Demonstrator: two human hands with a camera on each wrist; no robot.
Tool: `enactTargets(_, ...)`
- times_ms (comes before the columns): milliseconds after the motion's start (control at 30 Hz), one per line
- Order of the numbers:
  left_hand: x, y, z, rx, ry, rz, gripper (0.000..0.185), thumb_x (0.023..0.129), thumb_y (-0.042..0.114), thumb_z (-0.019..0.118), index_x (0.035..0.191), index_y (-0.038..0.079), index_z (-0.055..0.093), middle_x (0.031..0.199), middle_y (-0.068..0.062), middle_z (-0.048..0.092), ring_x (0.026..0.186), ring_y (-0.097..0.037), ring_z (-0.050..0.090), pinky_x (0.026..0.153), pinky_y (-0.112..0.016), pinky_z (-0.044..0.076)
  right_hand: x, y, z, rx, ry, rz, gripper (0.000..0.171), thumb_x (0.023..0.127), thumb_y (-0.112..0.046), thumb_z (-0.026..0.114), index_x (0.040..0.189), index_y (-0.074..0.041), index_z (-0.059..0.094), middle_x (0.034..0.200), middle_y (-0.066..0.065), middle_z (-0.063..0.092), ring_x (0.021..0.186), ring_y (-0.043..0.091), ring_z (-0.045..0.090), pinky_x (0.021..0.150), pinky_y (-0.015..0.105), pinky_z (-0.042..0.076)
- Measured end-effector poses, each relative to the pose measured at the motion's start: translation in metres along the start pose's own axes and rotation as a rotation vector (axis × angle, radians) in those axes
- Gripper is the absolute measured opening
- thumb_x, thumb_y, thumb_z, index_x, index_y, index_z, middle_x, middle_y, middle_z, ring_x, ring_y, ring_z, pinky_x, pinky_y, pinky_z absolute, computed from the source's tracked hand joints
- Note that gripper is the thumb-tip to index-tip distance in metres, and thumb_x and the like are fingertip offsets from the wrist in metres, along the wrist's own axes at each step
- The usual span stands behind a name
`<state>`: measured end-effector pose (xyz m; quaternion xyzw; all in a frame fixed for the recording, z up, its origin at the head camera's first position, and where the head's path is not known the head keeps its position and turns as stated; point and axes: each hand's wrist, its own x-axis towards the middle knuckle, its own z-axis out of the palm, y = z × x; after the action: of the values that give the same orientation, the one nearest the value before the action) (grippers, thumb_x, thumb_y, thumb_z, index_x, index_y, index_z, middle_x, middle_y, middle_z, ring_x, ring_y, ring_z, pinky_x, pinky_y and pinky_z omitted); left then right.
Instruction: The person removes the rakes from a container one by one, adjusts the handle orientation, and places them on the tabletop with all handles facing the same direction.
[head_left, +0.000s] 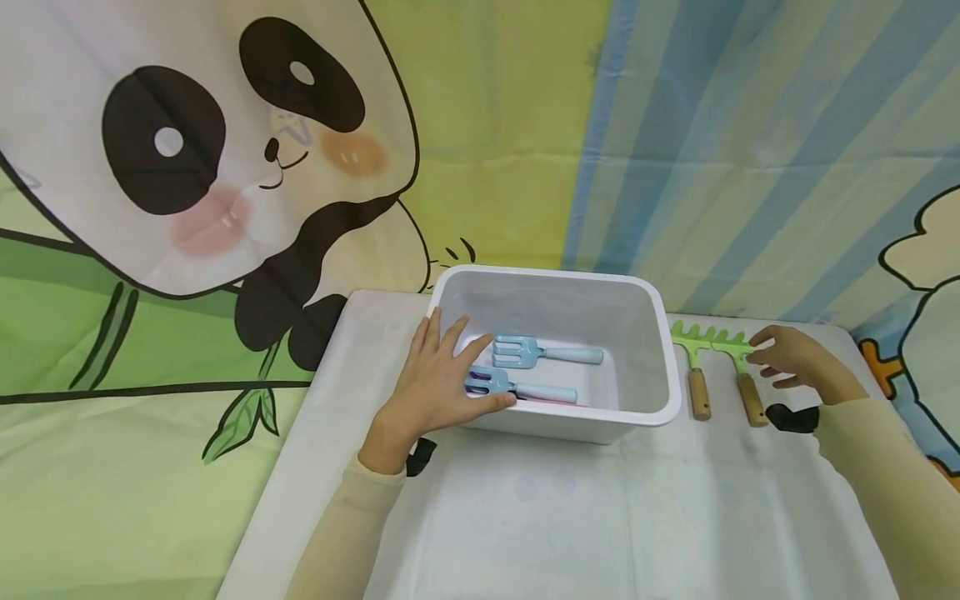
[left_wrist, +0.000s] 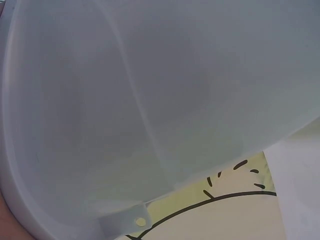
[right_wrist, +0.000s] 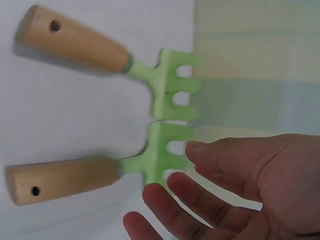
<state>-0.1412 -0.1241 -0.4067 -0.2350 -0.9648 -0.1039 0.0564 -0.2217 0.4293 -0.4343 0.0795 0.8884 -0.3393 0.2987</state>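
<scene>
A white plastic bin (head_left: 645, 333) stands mid-table and holds two light blue hand forks, the far one (head_left: 543, 352) and the near one (head_left: 525, 389). A purple edge shows under the near one. My left hand (head_left: 468, 367) rests on the bin's near left corner, fingers spread straight over the rim and thumb along the front edge. The bin's wall (left_wrist: 150, 100) fills the left wrist view. Right of the bin lie two green rakes with wooden handles, the left rake (head_left: 695, 371) (right_wrist: 100, 52) and the right rake (head_left: 744, 377) (right_wrist: 75, 177). My right hand (head_left: 772, 358) (right_wrist: 172, 172) is open, fingertips at the right rake's head.
The table (head_left: 570, 517) has a white cover; its left edge runs diagonally and its back edge meets a hanging cloth backdrop with a panda (head_left: 225, 150) and blue stripes. The rakes lie near the table's back right corner.
</scene>
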Motion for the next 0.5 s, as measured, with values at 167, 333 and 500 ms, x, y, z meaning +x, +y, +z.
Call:
enactTargets(167, 0.000, 0.000, -0.001, 0.003, 0.002, -0.001, 0.099, 0.078, 0.092, 0.036, 0.147, 0.023, 0.051, 0.157, -0.018, 0.033, 0.148, -0.049, 0.004, 0.118, -0.055, 0.000, -0.019, -0.030, -0.002, -0.014, -0.011, -0.100, 0.058, 0.103, -0.019, 0.055, 0.141, 0.016, 0.028, 0.131, 0.040, 0.044, 0.104, 0.039, 0.061, 0.081, 0.048, 0.057)
enactTargets(333, 0.000, 0.001, -0.001, 0.000, 0.002, 0.001, 0.099, 0.078, 0.092, 0.036, 0.147, 0.024, 0.051, 0.157, -0.019, 0.033, 0.148, -0.049, 0.005, 0.118, -0.056, 0.001, -0.033, -0.059, -0.001, -0.028, 0.013, -0.231, 0.051, 0.103, -0.019, 0.056, 0.137, 0.013, 0.035, 0.125, 0.036, 0.053, 0.097, 0.030, 0.064, 0.079, 0.047, 0.058)
enactTargets(500, -0.001, 0.001, -0.001, -0.002, -0.001, -0.003, 0.100, 0.077, 0.093, 0.035, 0.148, 0.024, 0.051, 0.158, -0.018, 0.032, 0.148, -0.049, 0.004, 0.118, -0.056, 0.000, -0.048, -0.098, 0.004, -0.082, 0.027, -0.314, 0.049, 0.103, -0.022, 0.058, 0.136, 0.009, 0.040, 0.121, 0.029, 0.057, 0.097, 0.032, 0.064, 0.079, 0.049, 0.057)
